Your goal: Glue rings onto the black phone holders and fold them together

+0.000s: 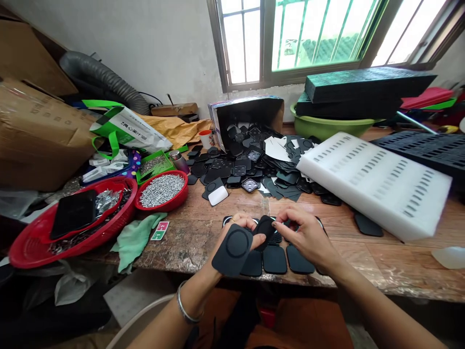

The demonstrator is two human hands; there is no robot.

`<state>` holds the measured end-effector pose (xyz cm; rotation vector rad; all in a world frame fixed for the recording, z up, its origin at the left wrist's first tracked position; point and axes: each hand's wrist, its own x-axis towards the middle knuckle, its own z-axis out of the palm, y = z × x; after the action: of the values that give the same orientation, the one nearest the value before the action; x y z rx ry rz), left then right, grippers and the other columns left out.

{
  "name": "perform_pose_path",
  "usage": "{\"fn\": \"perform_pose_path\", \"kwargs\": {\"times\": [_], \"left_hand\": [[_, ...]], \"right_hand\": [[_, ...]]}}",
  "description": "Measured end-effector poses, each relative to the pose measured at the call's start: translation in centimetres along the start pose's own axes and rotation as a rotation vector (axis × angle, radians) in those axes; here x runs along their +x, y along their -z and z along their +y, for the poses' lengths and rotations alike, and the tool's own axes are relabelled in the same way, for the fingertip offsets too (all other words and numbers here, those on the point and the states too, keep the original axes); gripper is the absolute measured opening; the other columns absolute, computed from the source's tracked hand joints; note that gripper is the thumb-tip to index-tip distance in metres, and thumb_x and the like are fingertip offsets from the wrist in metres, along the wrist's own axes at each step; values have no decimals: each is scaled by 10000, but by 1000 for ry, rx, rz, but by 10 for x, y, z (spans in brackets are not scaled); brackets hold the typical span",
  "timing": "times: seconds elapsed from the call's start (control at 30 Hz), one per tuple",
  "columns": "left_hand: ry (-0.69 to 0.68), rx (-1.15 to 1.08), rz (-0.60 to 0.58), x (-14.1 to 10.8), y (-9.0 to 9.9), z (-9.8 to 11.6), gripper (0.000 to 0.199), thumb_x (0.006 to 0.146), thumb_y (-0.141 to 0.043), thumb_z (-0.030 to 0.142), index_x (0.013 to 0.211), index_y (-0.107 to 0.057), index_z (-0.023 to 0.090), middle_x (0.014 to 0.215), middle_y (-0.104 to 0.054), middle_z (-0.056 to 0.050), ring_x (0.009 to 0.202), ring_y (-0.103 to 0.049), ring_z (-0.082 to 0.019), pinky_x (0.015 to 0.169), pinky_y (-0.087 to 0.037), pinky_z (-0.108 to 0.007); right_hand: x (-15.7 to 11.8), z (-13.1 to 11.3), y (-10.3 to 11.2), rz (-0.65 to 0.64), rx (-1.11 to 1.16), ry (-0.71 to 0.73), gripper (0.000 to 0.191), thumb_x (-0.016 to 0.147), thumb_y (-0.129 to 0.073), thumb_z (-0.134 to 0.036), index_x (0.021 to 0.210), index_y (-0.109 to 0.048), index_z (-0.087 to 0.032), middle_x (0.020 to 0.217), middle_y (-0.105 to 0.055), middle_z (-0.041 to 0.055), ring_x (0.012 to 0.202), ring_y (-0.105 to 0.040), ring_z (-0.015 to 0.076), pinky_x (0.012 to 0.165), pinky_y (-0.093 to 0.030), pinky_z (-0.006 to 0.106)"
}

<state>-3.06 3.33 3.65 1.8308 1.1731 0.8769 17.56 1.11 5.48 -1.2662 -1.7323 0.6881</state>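
My left hand (244, 221) is closed on black ring-marked pads. One rounded rectangular pad (232, 249) with a round ring lies over the palm side, and a second black pad (264, 229) is tilted between thumb and fingers. At this second pad's upper right edge, my right hand (307, 235) pinches with thumb and fingertips. Below the hands, black square plates (274, 259) lie in a row along the table's front edge. Another row behind them, with some white ring shapes showing, is partly hidden by my hands.
A tipped box (250, 104) spills black plates and pads (232, 167) across the table's back. White foam block (378, 182) stands right. On the left are a red bowl of metal pins (162, 190), a large red basket (22, 247) and a green cloth (132, 237).
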Motion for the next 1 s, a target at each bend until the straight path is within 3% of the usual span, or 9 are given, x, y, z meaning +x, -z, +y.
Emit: {"fn": "perform_pose_path", "kwargs": {"times": [0.07,0.13,0.2,0.3,0.4,0.53,0.77,0.9,1.0], "left_hand": [[68,16,67,-5,7,-5,364,692,-718,290,1017,-574,214,1025,-576,-52,954,-570,-217,858,-457,-361],[139,97,195,-11,15,-16,707,612,-761,308,1238,-445,219,1098,-533,-79,969,-567,-240,862,-467,-407],[161,238,285,-16,21,-33,860,543,-781,342,1294,-382,213,1125,-481,-96,997,-558,-278,866,-468,-469],[178,397,331,-20,25,-63,858,505,-774,406,1263,-420,215,1103,-440,-93,1002,-558,-326,817,-483,-521],[229,445,311,-21,26,-78,897,504,-782,417,1288,-402,203,1084,-421,-83,890,-585,-280,793,-495,-507],[254,368,176,-27,27,-66,977,552,-791,378,1373,-277,240,1045,-447,-40,746,-568,-170,792,-497,-421],[353,240,89,-29,35,-54,988,621,-758,256,1434,-196,219,836,-535,33,762,-586,-172,772,-461,-324],[377,53,197,-31,43,-66,850,597,-758,236,1350,-369,167,890,-589,1,805,-597,-181,761,-477,-312],[426,-215,260,-35,49,-69,678,625,-750,285,1243,-511,143,898,-631,-22,810,-620,-186,766,-495,-321]], "right_hand": [[4,-2,0,6,39,-8,205,850,-591,-267,660,-554,-197,724,-556,6,694,-502,149,599,-369,276],[4,3,1,68,110,-62,206,846,-605,-301,674,-567,-193,738,-564,6,710,-503,150,613,-365,276],[1,10,2,130,207,-165,214,842,-614,-344,699,-590,-188,749,-569,6,705,-498,147,621,-365,276],[-8,21,6,173,357,-313,234,823,-637,-390,726,-614,-179,708,-560,-5,649,-477,133,590,-359,268],[-21,27,12,222,453,-363,242,776,-692,-399,712,-627,-175,667,-550,-20,604,-462,113,562,-354,248],[-43,29,19,302,471,-415,189,747,-737,-352,733,-662,-178,700,-590,-13,605,-484,95,582,-377,231],[-57,39,13,287,563,-522,132,723,-772,-266,742,-687,-167,709,-590,1,620,-515,93,591,-397,216],[-53,39,7,256,589,-540,144,708,-784,-286,726,-689,-180,691,-577,3,615,-505,97,564,-389,210],[-49,34,1,179,627,-577,161,722,-771,-322,703,-681,-190,686,-560,3,613,-486,100,566,-389,216]]}}
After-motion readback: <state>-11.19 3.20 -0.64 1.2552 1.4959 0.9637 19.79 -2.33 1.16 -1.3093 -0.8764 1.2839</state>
